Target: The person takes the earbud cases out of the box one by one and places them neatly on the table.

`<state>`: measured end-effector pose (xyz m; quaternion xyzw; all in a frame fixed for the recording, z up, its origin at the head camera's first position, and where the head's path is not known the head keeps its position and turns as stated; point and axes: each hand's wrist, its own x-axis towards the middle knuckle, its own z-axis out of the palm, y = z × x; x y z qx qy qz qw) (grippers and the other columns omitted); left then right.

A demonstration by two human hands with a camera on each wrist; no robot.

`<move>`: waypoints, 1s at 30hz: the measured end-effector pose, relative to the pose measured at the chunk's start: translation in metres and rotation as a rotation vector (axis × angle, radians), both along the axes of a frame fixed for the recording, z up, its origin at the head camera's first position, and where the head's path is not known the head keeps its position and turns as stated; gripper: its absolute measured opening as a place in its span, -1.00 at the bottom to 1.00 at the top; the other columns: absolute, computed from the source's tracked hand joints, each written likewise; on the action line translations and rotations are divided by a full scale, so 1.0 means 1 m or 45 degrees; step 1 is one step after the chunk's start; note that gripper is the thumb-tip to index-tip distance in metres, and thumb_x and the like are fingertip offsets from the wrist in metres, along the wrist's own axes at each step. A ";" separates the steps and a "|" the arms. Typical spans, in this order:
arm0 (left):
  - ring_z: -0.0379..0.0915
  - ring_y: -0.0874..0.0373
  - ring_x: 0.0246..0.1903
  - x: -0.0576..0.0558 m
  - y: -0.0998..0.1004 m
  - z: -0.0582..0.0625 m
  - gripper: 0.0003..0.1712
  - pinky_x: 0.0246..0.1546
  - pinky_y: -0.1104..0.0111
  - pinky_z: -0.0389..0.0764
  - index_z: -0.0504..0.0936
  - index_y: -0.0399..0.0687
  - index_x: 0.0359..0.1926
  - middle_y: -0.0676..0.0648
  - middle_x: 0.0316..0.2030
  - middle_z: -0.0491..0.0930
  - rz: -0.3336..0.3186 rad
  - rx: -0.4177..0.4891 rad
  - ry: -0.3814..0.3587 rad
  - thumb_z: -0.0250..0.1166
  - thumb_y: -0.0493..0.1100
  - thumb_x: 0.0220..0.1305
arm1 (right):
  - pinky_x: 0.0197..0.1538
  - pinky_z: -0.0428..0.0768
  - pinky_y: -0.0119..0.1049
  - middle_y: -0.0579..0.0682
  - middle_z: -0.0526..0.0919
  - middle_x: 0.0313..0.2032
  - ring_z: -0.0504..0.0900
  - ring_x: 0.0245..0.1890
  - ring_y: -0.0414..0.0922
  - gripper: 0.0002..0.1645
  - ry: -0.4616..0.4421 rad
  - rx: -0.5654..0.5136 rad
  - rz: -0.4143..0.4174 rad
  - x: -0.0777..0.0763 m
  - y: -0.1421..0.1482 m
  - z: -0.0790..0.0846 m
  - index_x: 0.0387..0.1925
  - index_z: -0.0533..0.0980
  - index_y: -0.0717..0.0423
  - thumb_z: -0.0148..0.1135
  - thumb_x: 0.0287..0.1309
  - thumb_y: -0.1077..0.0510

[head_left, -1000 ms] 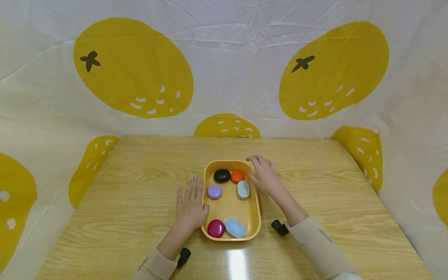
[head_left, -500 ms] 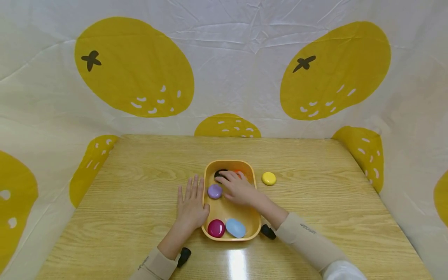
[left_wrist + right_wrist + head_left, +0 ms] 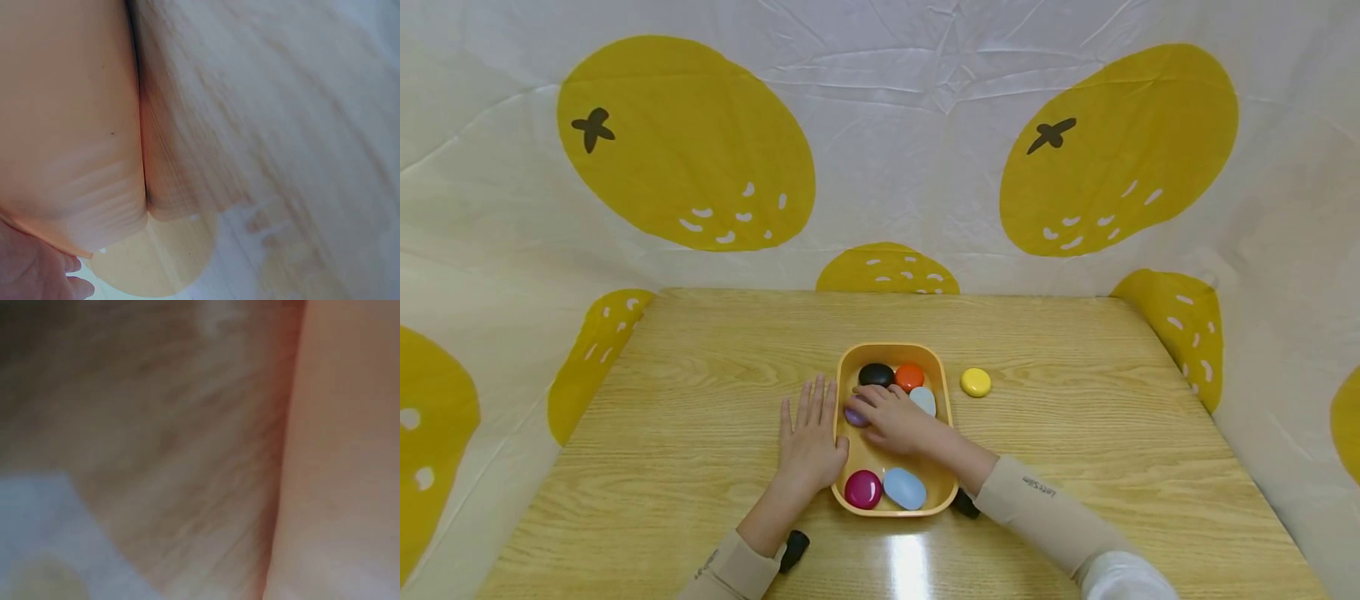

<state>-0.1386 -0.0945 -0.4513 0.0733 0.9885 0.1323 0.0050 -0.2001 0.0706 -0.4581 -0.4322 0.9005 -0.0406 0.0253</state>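
In the head view my right hand [image 3: 901,423] reaches into the yellow-orange tray [image 3: 953,450]. Its curled fingers and thumb pinch a glossy purple pebble-like piece [image 3: 855,414], largely covered by the fingers. My left hand [image 3: 808,450] lies flat against the tray's left side, fingers spread and straight, thumb at the rim. Also inside the tray are a black piece [image 3: 876,375], a red-orange one [image 3: 910,377], a pale grey one [image 3: 924,402], a magenta one [image 3: 862,489] and a light blue one [image 3: 905,488]. Right of the tray, a yellow piece [image 3: 976,382] rests on the table.
The wooden table [image 3: 700,417] extends around the tray. White cloth with yellow fruit prints [image 3: 917,167] hangs behind and at both sides. The left wrist view shows the tray wall [image 3: 69,125] close up; the right wrist view is blurred.
My right hand moved from beyond the tray's right rim, across the black piece, down to the purple one. The yellow piece, hidden at first, came into view on the table. My left hand stayed put.
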 end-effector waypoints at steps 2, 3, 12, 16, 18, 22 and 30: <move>-0.38 -0.09 0.39 0.000 0.000 0.000 -0.14 0.28 -0.08 -0.38 -0.09 -0.17 0.41 -0.19 0.42 -0.21 0.000 0.000 -0.002 0.08 -0.02 0.19 | 0.19 0.27 0.04 0.05 0.28 0.25 0.22 0.26 -0.01 -0.40 0.000 0.019 0.006 0.001 0.000 -0.001 0.27 0.25 -0.02 0.07 0.20 -0.02; -0.38 -0.09 0.39 0.000 0.000 0.000 -0.14 0.28 -0.08 -0.38 -0.09 -0.17 0.41 -0.19 0.42 -0.21 0.000 0.000 -0.002 0.08 -0.02 0.19 | 0.18 0.28 0.04 0.06 0.28 0.25 0.22 0.26 -0.01 -0.40 0.004 0.022 0.011 0.001 -0.001 -0.001 0.26 0.25 -0.01 0.07 0.20 -0.02; -0.37 -0.09 0.39 0.001 -0.001 0.000 -0.14 0.28 -0.09 -0.38 -0.09 -0.17 0.41 -0.19 0.41 -0.20 -0.006 0.005 0.007 0.07 -0.02 0.19 | 0.13 0.35 -0.02 0.06 0.33 0.19 0.32 0.18 -0.01 -0.44 0.079 -0.015 0.048 0.001 -0.002 -0.004 0.22 0.29 0.01 0.09 0.18 0.01; -0.38 -0.09 0.39 0.001 -0.001 0.000 -0.14 0.28 -0.08 -0.39 -0.10 -0.17 0.41 -0.19 0.42 -0.22 -0.004 0.007 0.001 0.07 -0.02 0.19 | 0.11 0.37 -0.07 0.02 0.34 0.15 0.35 0.13 -0.04 -0.48 0.092 -0.034 0.051 0.000 -0.002 -0.005 0.19 0.29 -0.02 0.09 0.20 0.02; -0.39 -0.10 0.39 0.001 -0.001 0.000 -0.14 0.28 -0.09 -0.40 -0.10 -0.17 0.41 -0.19 0.42 -0.22 -0.002 0.011 -0.003 0.06 -0.02 0.19 | 0.08 0.39 -0.10 0.00 0.36 0.11 0.38 0.10 -0.05 -0.51 0.101 -0.054 0.055 0.000 -0.003 -0.005 0.17 0.31 -0.02 0.08 0.21 0.03; -0.39 -0.10 0.39 0.001 -0.001 0.000 -0.14 0.28 -0.09 -0.40 -0.10 -0.18 0.41 -0.19 0.42 -0.23 0.001 0.017 -0.005 0.06 -0.02 0.19 | 0.02 0.42 -0.15 -0.02 0.38 0.05 0.41 0.03 -0.07 -0.56 0.121 -0.078 0.074 -0.001 -0.003 -0.005 0.13 0.33 0.00 0.08 0.22 0.05; -0.38 -0.10 0.39 0.001 0.000 0.000 -0.14 0.28 -0.08 -0.40 -0.11 -0.17 0.42 -0.19 0.42 -0.23 0.001 0.002 -0.005 0.04 -0.01 0.20 | 0.02 0.44 -0.19 0.01 0.36 0.03 0.38 -0.01 -0.08 -0.49 0.077 -0.182 0.006 -0.005 0.003 0.002 0.10 0.35 0.08 0.16 0.12 0.04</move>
